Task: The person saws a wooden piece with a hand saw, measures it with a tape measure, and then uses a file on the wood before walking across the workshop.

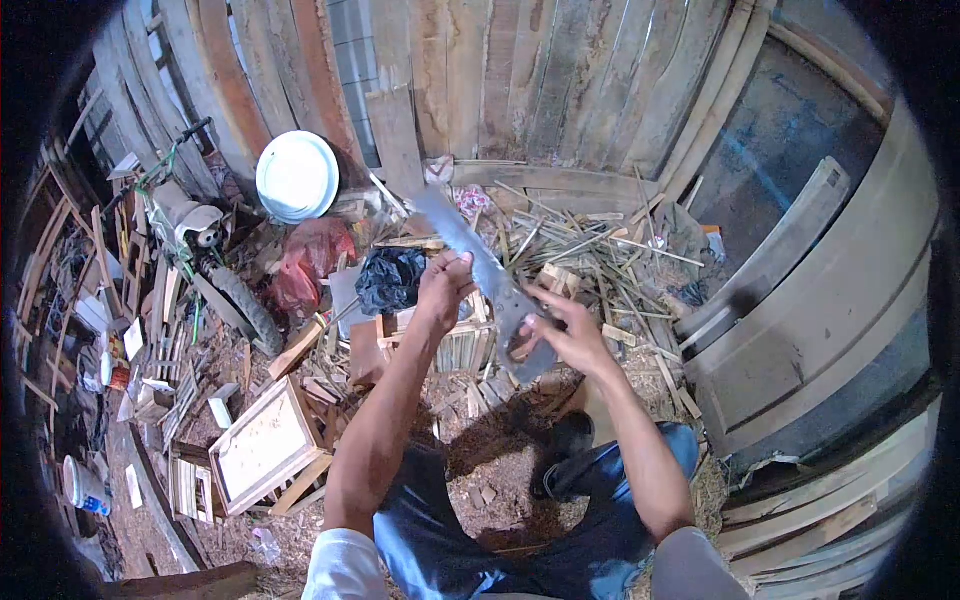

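Observation:
A handsaw is held up in front of me, its blade pointing to the upper left and its grey handle at the lower right. My left hand pinches the blade's edge around its middle. At the handle end, my right hand touches the saw with its thumb and fingers apart, the thumb near the handle opening. Below the saw, between my hands, stands a small slatted wooden crate. A black plastic bag lies just left of my left hand.
Thin wood sticks are heaped by the plank wall. At left are a small bike, a white round lid, a red bag and a wooden frame box. Boards lean at right.

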A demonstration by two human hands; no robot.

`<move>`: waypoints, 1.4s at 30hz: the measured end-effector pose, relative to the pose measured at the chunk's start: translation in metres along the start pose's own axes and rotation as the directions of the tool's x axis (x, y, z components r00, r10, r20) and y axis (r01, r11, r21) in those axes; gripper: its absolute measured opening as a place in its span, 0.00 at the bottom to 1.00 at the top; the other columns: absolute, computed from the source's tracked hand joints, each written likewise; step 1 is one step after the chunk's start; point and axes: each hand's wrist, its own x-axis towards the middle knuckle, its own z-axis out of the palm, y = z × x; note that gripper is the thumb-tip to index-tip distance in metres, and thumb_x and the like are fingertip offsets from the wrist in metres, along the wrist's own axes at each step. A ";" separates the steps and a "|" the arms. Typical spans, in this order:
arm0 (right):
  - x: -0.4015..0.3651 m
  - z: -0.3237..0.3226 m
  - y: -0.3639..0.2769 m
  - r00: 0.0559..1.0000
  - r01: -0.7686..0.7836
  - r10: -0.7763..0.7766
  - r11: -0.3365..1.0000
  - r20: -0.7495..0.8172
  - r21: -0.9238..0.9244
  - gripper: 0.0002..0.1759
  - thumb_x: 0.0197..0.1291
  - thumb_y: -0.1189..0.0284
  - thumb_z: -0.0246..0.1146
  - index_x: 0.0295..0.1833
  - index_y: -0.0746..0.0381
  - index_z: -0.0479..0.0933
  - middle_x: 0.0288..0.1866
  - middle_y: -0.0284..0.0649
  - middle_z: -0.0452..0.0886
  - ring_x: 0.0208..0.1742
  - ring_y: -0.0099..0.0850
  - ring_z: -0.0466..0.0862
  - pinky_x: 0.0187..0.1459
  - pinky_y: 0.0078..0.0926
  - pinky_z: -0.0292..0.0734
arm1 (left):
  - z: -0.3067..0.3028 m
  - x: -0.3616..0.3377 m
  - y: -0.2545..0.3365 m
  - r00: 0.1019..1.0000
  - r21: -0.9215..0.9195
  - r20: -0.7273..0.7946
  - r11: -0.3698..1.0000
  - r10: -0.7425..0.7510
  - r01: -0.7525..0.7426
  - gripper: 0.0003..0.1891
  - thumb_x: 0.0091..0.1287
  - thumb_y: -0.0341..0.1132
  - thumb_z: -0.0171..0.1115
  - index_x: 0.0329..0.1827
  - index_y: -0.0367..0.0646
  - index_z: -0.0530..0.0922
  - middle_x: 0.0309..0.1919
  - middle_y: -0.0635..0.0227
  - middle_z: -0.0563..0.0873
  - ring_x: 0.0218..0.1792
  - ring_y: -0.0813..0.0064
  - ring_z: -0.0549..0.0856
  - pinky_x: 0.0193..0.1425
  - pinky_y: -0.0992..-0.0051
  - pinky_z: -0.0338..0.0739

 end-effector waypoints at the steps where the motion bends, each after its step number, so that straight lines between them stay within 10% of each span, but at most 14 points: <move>1: -0.001 0.006 -0.004 0.997 -0.081 0.080 0.993 -0.019 -0.083 0.32 0.68 0.72 0.60 0.74 0.63 0.59 0.48 0.45 0.82 0.33 0.25 0.84 0.33 0.24 0.83 | -0.003 0.002 -0.007 1.000 0.000 -0.005 1.000 -0.002 0.002 0.06 0.67 0.36 0.65 0.39 0.48 0.77 0.28 0.80 0.80 0.29 0.85 0.79 0.39 0.79 0.76; 7: -0.002 0.035 0.034 0.953 -0.277 0.251 0.947 -0.169 -0.159 0.30 0.71 0.58 0.56 0.69 0.66 0.65 0.60 0.57 0.76 0.31 0.36 0.85 0.34 0.37 0.82 | 0.009 -0.009 -0.022 0.991 0.229 -0.034 0.964 -0.131 0.135 0.10 0.65 0.36 0.68 0.45 0.43 0.79 0.30 0.78 0.80 0.31 0.83 0.80 0.38 0.78 0.78; 12: 0.006 0.041 0.089 0.977 -0.040 -0.105 0.761 -0.184 -0.648 0.30 0.68 0.69 0.54 0.71 0.68 0.56 0.60 0.65 0.72 0.46 0.63 0.80 0.50 0.53 0.76 | -0.018 0.000 -0.059 0.958 0.333 0.053 0.909 -0.282 0.250 0.17 0.66 0.36 0.66 0.55 0.38 0.79 0.44 0.65 0.86 0.46 0.72 0.84 0.52 0.70 0.78; 13: 0.009 0.043 0.117 0.961 0.043 -0.192 0.817 -0.201 -0.575 0.25 0.69 0.69 0.53 0.70 0.58 0.59 0.39 0.57 0.82 0.31 0.50 0.84 0.44 0.45 0.79 | -0.025 0.004 -0.067 0.986 0.656 0.114 0.755 -0.122 0.017 0.18 0.65 0.36 0.66 0.55 0.37 0.79 0.44 0.63 0.86 0.46 0.71 0.83 0.52 0.69 0.78; 14: 0.007 0.045 0.107 0.962 0.035 -0.183 0.816 -0.201 -0.577 0.25 0.69 0.69 0.53 0.70 0.58 0.59 0.39 0.57 0.82 0.31 0.50 0.84 0.44 0.45 0.79 | -0.029 0.008 -0.075 0.973 0.862 0.233 0.461 0.009 -0.210 0.18 0.65 0.36 0.66 0.54 0.36 0.79 0.45 0.61 0.86 0.45 0.70 0.83 0.51 0.68 0.78; 16: 0.007 0.050 0.071 0.922 -0.377 0.315 0.864 -0.226 -0.333 0.38 0.66 0.73 0.55 0.78 0.54 0.47 0.61 0.64 0.70 0.54 0.59 0.78 0.52 0.51 0.75 | -0.040 0.017 -0.087 0.992 0.891 0.116 0.447 -0.051 -0.081 0.14 0.65 0.34 0.63 0.50 0.36 0.80 0.44 0.56 0.86 0.45 0.63 0.84 0.52 0.64 0.77; 17: 0.009 0.057 0.116 0.941 -0.183 -0.007 0.831 -0.339 -0.525 0.40 0.65 0.74 0.57 0.79 0.48 0.48 0.54 0.62 0.77 0.45 0.57 0.82 0.45 0.50 0.78 | -0.051 0.022 -0.098 0.983 0.960 0.117 0.238 0.140 -0.148 0.13 0.65 0.34 0.63 0.49 0.37 0.80 0.43 0.55 0.86 0.45 0.58 0.84 0.52 0.62 0.77; 18: 0.006 0.059 0.121 0.941 -0.186 -0.003 0.830 -0.339 -0.525 0.40 0.65 0.74 0.57 0.79 0.48 0.48 0.54 0.62 0.77 0.45 0.57 0.82 0.45 0.50 0.78 | -0.058 0.023 -0.101 0.935 0.986 0.154 0.007 0.321 -0.165 0.12 0.65 0.34 0.62 0.48 0.38 0.80 0.42 0.54 0.85 0.44 0.53 0.84 0.53 0.60 0.77; 26: 0.014 0.071 0.145 0.944 -0.313 0.136 0.657 -0.301 -0.686 0.37 0.66 0.69 0.57 0.79 0.49 0.50 0.47 0.59 0.82 0.41 0.54 0.84 0.41 0.51 0.79 | -0.076 0.035 -0.135 0.899 0.932 0.217 -0.355 0.380 -0.075 0.28 0.72 0.49 0.45 0.68 0.36 0.68 0.69 0.52 0.68 0.73 0.55 0.62 0.78 0.52 0.47; 40: 0.012 0.086 0.144 0.966 -0.195 -0.001 0.650 -0.258 -0.735 0.38 0.64 0.75 0.56 0.78 0.56 0.51 0.48 0.62 0.79 0.40 0.59 0.81 0.40 0.51 0.78 | -0.081 0.037 -0.148 0.951 0.926 0.136 -0.377 0.279 -0.022 0.29 0.75 0.47 0.39 0.74 0.40 0.60 0.73 0.61 0.66 0.75 0.64 0.60 0.79 0.53 0.42; 42: 0.016 0.088 0.134 0.942 -0.337 0.205 0.604 -0.267 -0.723 0.38 0.65 0.74 0.56 0.78 0.57 0.49 0.48 0.63 0.78 0.44 0.59 0.81 0.43 0.52 0.77 | -0.078 0.036 -0.144 0.948 0.925 0.140 -0.379 0.287 -0.022 0.28 0.75 0.47 0.40 0.73 0.40 0.61 0.72 0.61 0.66 0.75 0.64 0.60 0.79 0.52 0.43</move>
